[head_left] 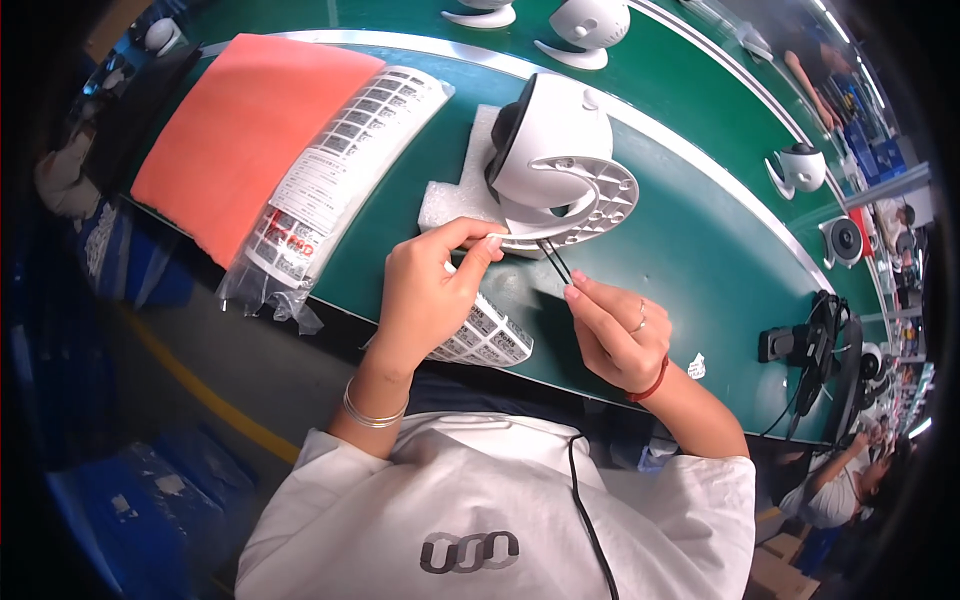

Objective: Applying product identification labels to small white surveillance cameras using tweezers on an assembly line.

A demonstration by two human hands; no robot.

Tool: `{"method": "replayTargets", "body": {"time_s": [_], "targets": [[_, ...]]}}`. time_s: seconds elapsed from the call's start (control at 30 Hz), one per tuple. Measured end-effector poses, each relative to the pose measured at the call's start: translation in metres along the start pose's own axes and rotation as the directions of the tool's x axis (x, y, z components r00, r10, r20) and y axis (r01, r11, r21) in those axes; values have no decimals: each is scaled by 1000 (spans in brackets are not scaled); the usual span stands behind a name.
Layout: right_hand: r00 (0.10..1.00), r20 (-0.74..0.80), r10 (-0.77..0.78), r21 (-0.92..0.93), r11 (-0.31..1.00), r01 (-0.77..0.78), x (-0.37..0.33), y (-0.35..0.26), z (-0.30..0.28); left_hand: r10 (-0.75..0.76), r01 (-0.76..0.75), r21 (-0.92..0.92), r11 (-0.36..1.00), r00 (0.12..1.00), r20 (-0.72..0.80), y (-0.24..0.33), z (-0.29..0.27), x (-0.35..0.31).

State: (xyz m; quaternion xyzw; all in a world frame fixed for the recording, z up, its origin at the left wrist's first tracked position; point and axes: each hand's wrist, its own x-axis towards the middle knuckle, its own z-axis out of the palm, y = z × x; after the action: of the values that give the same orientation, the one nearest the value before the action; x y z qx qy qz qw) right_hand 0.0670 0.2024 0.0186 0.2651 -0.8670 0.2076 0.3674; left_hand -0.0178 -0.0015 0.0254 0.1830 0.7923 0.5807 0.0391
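Right at the middle of the view, a pair of thin black tweezers (553, 260) is pinched in the grip of the right hand (620, 335), its thumb and forefinger closed on the lower end while the tips reach up to the underside of a white domed fan (555, 150). The left hand (430, 290) has its grip closed too, thumb and forefinger pressed together on something small and pale at the tweezers' tips; what that is cannot be told. Both fingertips sit just beside the fan's round ribbed base (600, 205), which is tilted up toward the camera.

The fan lies on its side on a white foam pad (450, 195), and the pad rests on the green tabletop (700, 260). Under the left wrist lies a sheet of small printed labels (490, 338), near the tabletop's front edge. A silver bangle (372, 412) circles the left wrist; a red cord (655, 385) and a ring (641, 322) are on the right hand.

Farther left, a longer sheet of labels in a clear bag (335, 170) lies partly over an orange foam sheet (240, 125). Beyond a silvery rail, more white fans (590, 25) stand on a second green strip, with another (800, 168) off to the right. A black cable (590, 520) runs down the person's white shirt.
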Motion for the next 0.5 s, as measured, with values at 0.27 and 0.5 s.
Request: {"method": "replayTargets", "body": {"time_s": [0.27,0.5], "targets": [[814,-154,559,225,822,-522,0,-44,23,32,-34,-63,997,999,-41,-6,9,-1],[738,-295,607,157,792,-589,-16,-56,27,-2,2,-27,1000,1000,6,-3,6,-3]]}}
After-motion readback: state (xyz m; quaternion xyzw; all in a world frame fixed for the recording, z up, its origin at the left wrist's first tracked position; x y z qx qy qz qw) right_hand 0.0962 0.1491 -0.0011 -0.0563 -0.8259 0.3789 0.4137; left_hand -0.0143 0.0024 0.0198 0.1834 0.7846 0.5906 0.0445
